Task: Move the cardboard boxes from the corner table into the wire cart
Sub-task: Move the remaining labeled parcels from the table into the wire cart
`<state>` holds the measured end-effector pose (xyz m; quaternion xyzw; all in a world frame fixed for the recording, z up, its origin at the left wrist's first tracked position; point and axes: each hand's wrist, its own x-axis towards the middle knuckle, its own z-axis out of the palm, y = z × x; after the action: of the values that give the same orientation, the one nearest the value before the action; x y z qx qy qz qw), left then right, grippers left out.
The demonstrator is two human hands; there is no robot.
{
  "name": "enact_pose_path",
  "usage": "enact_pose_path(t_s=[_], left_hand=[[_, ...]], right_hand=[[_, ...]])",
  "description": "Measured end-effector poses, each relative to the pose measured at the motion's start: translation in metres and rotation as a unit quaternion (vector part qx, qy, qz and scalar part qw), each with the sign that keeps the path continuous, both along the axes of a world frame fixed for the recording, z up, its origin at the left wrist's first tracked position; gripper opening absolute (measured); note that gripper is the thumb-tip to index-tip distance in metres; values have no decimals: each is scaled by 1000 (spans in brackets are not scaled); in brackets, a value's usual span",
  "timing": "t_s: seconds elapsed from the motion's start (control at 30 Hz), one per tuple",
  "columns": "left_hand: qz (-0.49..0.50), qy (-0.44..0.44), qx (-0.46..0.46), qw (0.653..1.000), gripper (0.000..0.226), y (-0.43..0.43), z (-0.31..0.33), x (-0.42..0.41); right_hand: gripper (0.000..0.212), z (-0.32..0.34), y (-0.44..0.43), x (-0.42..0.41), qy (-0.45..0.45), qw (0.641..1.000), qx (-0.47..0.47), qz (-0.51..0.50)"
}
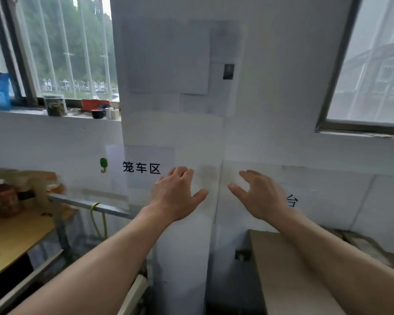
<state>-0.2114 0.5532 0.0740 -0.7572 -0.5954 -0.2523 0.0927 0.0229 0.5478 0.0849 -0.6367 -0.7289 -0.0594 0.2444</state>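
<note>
**Both hands raised and empty before the white pillar**

The left hand (176, 194) and the right hand (258, 196) are held up side by side in front of a white pillar (180, 110), a gap between them. On each hand the fingers (180, 172) are apart and relaxed, the thumbs stretched out to the side, and neither hand holds or touches anything. The back of the left hand faces the camera; the right hand is turned a little inward.

A cardboard box (287, 276) lies low on the right, near the pillar's foot, its plain top facing up. The right forearm crosses above it, and the hand is well apart from it. What the box stands on cannot be told.

A paper sign (141, 167) printed 笼车区 is stuck on the pillar just left of the left hand, with a green hook (103, 164) on the wall beside it. Below the sign runs a metal rail (87, 202) with a yellow-green cord (98, 221) tied round it and hanging down; whether the rail belongs to the wire cart cannot be told. At far left a wooden desk (16, 233) carries a brown bottle (6, 198) and other blurred items. A windowsill (21, 111) above holds a glass jar (54, 105) and a dark cup (97, 113).
</note>
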Motion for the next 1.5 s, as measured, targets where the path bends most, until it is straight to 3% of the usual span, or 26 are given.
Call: enact_pose_path(t_s=[0.33,0.5,0.77,0.93,1.1,1.27,1.5], left_hand=[[-113,5,2,994,74,53,8,51],[-157,5,10,988,94,75,15,66],[-232,16,30,972,79,103,22,94],[-273,6,37,961,88,106,24,112],[-311,-6,37,950,86,109,20,132],[-332,-5,38,942,80,113,12,157],[-335,1,11,942,72,130,-19,209]], right_hand=[[75,8,6,45,-5,995,8,-101],[69,17,9,56,-21,987,25,-157],[71,24,-8,72,-42,969,43,-240],[73,28,-23,80,-38,958,42,-280],[73,25,-34,88,-49,946,29,-318],[86,19,-38,109,-54,941,27,-334],[77,-10,-38,170,-39,934,-2,-354]])
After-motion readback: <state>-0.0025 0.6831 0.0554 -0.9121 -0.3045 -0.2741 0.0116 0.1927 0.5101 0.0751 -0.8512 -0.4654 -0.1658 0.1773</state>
